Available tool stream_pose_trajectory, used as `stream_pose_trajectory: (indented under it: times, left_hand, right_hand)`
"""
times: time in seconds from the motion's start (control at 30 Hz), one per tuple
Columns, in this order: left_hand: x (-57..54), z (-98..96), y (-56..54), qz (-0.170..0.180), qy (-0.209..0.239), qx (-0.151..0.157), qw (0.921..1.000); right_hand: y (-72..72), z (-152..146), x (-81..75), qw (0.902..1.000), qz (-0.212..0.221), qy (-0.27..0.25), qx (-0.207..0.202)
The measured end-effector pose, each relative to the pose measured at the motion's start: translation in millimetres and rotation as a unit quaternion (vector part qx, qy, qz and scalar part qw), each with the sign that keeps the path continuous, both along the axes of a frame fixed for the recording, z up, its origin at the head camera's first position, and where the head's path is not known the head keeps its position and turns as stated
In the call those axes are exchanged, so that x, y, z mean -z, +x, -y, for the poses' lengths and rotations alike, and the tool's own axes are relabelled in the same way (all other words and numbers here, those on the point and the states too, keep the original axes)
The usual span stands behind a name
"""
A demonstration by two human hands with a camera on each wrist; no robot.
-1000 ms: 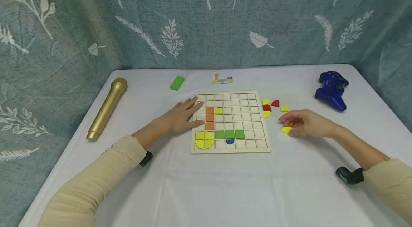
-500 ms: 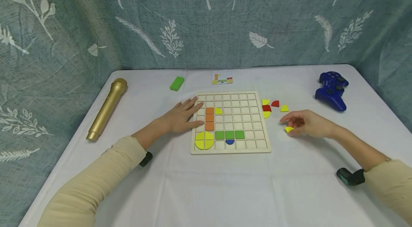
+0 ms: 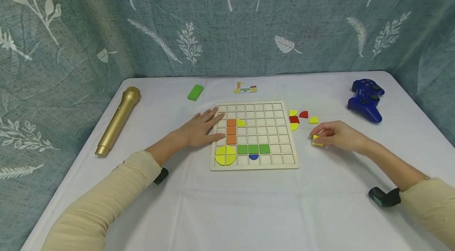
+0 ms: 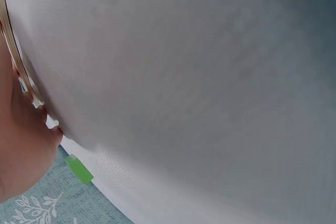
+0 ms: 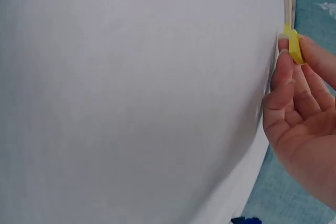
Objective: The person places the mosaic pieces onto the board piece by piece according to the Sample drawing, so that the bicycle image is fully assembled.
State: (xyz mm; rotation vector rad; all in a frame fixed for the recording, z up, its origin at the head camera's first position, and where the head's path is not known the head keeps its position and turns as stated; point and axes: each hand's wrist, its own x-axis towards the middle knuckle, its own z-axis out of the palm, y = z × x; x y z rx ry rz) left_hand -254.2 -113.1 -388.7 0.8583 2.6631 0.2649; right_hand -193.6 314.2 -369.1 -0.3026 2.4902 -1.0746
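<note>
My left hand (image 3: 200, 129) rests with spread, straight fingers on the left edge of a wooden grid board (image 3: 263, 170). To the right of the board, my right hand (image 3: 339, 137) pinches a yellow quarter-circle tile (image 5: 295, 47) between thumb and fingers, just over the table. On the board lie orange square tiles (image 3: 232, 129) in a column, a yellow quarter tile (image 3: 241, 122), a yellow circle of quarter tiles (image 3: 221, 155), a row of green squares (image 3: 253, 149) and a blue half-circle (image 3: 254, 157). Yellow and red tiles (image 3: 294, 119) lie between the board and my right hand.
A small pattern card (image 3: 245, 85) lies behind the board, with a green block (image 3: 195, 92) to its left. A gold microphone (image 3: 119, 120) lies at the left, a blue game controller (image 3: 366, 100) at the right. A patterned teal curtain (image 3: 227, 21) hangs behind the table.
The yellow tile in my right hand has turned between the fingers, and the thumb now lies across it. My left hand stays on the board's edge.
</note>
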Motion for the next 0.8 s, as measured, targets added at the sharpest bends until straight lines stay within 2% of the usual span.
stream_pose_trajectory:
  times: [0.17, 0.27, 0.47, 0.8]
  left_hand:
    - [-0.9, 0.7, 0.6, 0.002, 0.004, 0.001, 1.0]
    - [-0.7, 0.9, 0.4, 0.002, 0.004, 0.003, 1.0]
    - [-1.8, 0.6, 1.4, 0.001, 0.006, 0.003, 1.0]
    - [0.2, 0.7, 0.5, 0.0, 0.008, 0.003, 1.0]
  right_hand:
    - [2.6, 11, -1.5, 0.9991, 0.027, -0.03, 0.013]
    - [3.8, 16, -2.0, 0.9978, 0.038, -0.055, 0.002]
    - [0.8, 27, 0.6, 0.9975, 0.033, -0.059, -0.022]
    - [-4.2, 44, 2.0, 0.9899, 0.064, -0.123, -0.026]
